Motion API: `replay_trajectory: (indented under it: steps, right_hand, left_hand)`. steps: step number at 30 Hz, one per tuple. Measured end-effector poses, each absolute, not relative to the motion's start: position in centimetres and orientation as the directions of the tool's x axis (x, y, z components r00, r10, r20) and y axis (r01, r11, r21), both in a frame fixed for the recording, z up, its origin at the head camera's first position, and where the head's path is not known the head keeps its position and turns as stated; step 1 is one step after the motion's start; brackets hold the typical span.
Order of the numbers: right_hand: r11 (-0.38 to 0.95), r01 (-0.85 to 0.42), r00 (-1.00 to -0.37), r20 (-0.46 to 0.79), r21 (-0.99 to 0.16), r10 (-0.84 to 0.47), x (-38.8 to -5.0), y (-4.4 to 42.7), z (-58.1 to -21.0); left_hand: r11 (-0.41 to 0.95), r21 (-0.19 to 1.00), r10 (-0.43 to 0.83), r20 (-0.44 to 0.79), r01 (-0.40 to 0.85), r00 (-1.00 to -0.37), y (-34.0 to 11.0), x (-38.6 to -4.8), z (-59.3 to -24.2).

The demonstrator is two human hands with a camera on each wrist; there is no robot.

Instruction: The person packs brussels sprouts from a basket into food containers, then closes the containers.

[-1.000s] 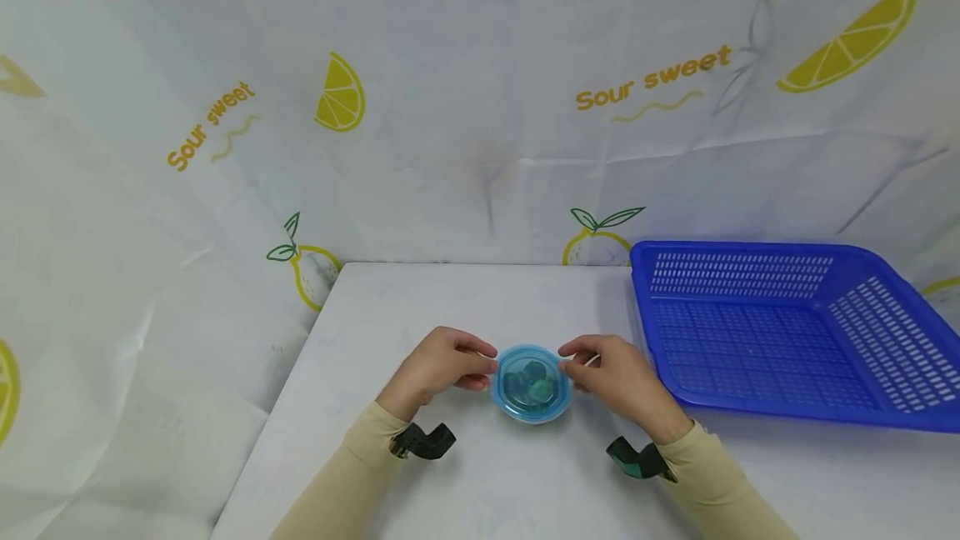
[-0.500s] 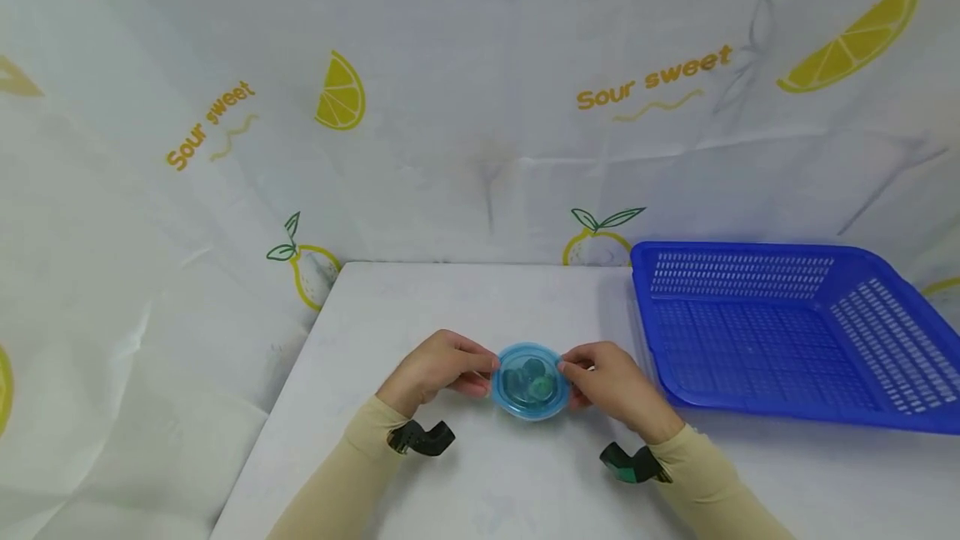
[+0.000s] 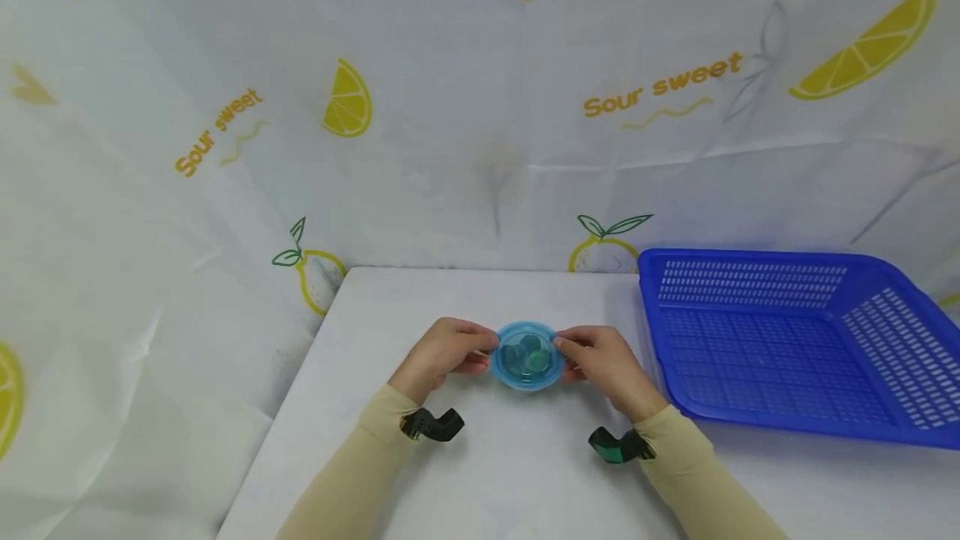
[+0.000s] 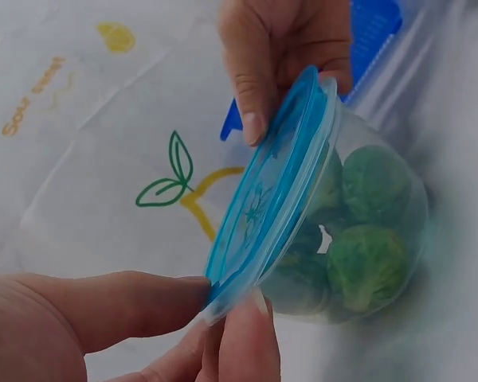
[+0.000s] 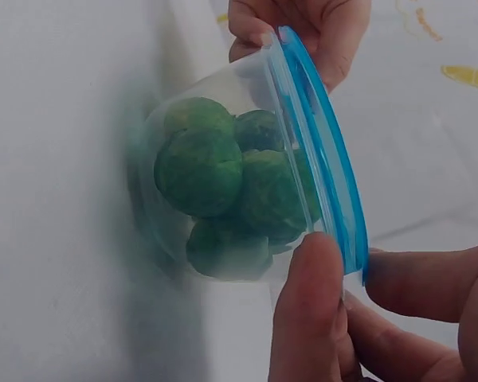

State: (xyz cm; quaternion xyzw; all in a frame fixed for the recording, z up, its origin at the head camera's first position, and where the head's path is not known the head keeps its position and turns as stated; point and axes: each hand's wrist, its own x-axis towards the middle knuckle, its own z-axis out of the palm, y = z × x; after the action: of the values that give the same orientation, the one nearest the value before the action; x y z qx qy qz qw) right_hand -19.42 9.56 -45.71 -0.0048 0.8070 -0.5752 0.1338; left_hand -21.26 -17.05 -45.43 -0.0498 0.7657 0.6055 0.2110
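Note:
A round clear plastic container with a translucent blue lid is between the two hands in the head view. Several green Brussels sprouts show through its wall. On the left, the left hand pinches the rim, thumb on the lid and fingers below. Opposite it, the right hand pinches the other side of the rim the same way. The lid covers the container. Whether its base touches the table is hard to tell.
A blue perforated plastic basket stands to the right of the right hand. Under everything is a white table. Behind and to the left hangs a white sheet with lemon prints.
The right hand's thumb and fingers have closed on the rim. Both hands and the container have moved farther up in the head view, away from the person. The head camera has shifted slightly.

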Motion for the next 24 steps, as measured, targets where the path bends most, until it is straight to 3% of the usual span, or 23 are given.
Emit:
replay_trajectory:
  steps: [24]
  right_hand:
    - [0.232,0.200,-0.952,-0.245,-0.952,-0.182,-20.2,10.1,-47.1]
  left_hand:
    - [0.170,0.918,0.260,-0.392,-0.358,-0.882,-17.0,-21.7,-46.6]
